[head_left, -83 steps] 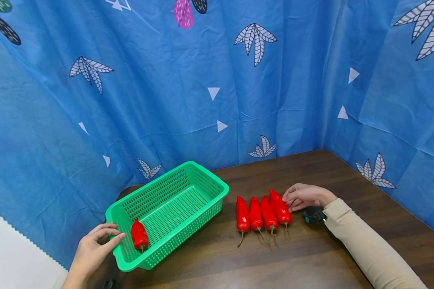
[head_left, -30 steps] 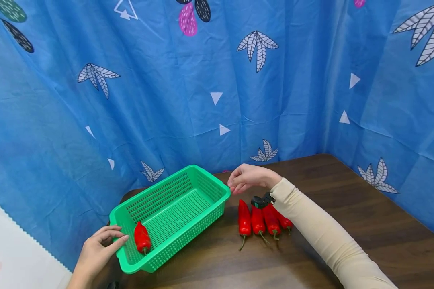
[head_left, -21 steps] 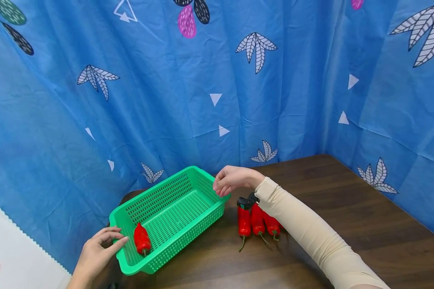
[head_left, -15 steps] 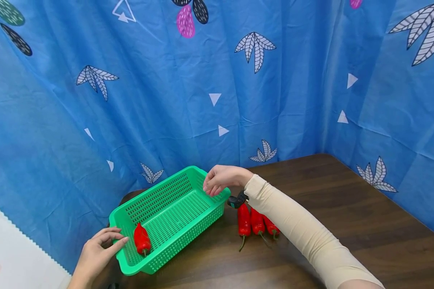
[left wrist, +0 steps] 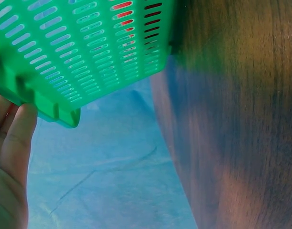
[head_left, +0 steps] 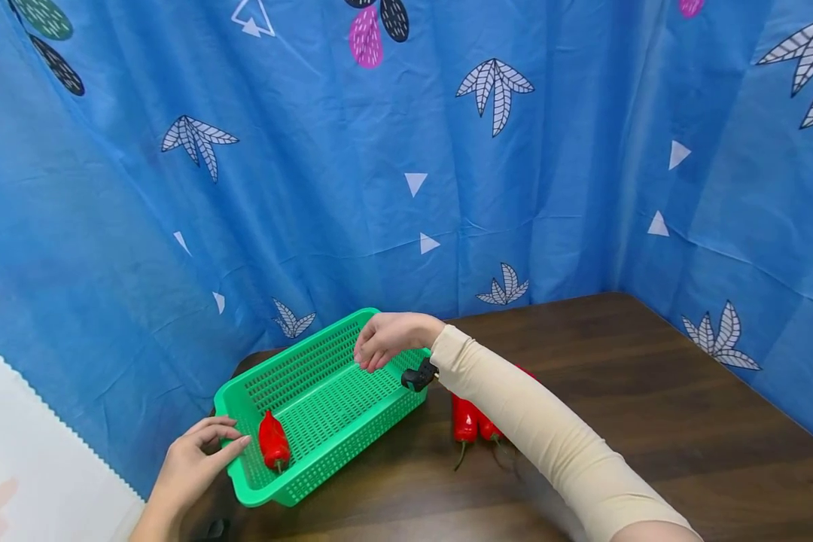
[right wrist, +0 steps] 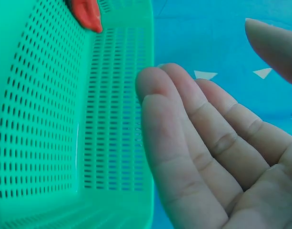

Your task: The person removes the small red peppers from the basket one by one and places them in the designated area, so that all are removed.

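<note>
A green perforated basket (head_left: 352, 438) stands on the left of the table, with one red chili pepper (head_left: 274, 443) lying in its near left end. My left hand (head_left: 193, 459) grips the basket's left rim, thumb above; the left wrist view shows fingers (left wrist: 19, 133) beneath the rim. Over the basket's right part hovers my right hand (head_left: 393, 336). In the right wrist view its palm holds nothing, and the thumb is well apart from the fingers. Right of the basket, red chili peppers (head_left: 464, 423) lie side by side, partly hidden by my right forearm.
The brown wooden table (head_left: 616, 361) extends to the right and back. Behind it and along the right side hangs a blue patterned curtain (head_left: 352, 188). A black wrist camera (head_left: 418, 374) sits under my right wrist.
My right hand has gone left from beside the rightmost pepper on the table, past the basket's right end, to above its inside. My left hand stays on the rim.
</note>
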### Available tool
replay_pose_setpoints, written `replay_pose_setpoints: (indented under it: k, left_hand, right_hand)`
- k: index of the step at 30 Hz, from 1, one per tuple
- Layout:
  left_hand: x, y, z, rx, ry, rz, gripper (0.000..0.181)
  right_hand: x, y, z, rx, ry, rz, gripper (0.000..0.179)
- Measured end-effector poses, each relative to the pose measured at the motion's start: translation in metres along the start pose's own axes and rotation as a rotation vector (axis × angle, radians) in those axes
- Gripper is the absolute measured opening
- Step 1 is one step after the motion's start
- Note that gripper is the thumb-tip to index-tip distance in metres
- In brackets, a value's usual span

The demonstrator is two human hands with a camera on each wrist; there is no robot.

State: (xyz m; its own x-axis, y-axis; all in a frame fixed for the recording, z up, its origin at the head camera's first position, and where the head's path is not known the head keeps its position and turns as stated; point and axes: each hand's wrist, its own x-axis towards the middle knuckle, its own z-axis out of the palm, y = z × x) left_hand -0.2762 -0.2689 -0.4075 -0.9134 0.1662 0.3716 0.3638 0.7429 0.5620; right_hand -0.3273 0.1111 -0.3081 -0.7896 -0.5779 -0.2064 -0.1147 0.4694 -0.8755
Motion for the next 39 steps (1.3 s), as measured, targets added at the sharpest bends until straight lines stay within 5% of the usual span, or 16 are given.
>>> replay_pose_setpoints:
  k: [17, 39]
  left_hand:
    - [0.007, 0.006, 0.002, -0.021, -0.020, -0.002, 0.019]
    - [0.001, 0.005, -0.002, -0.034, -0.009, -0.030, 0.020]
  right_hand:
    - [0.041, -0.013, 0.021, -0.024, -0.080, -0.025, 0.029]
    - [0.095, -0.016, 0.059, -0.068, -0.164, 0.082, 0.018]
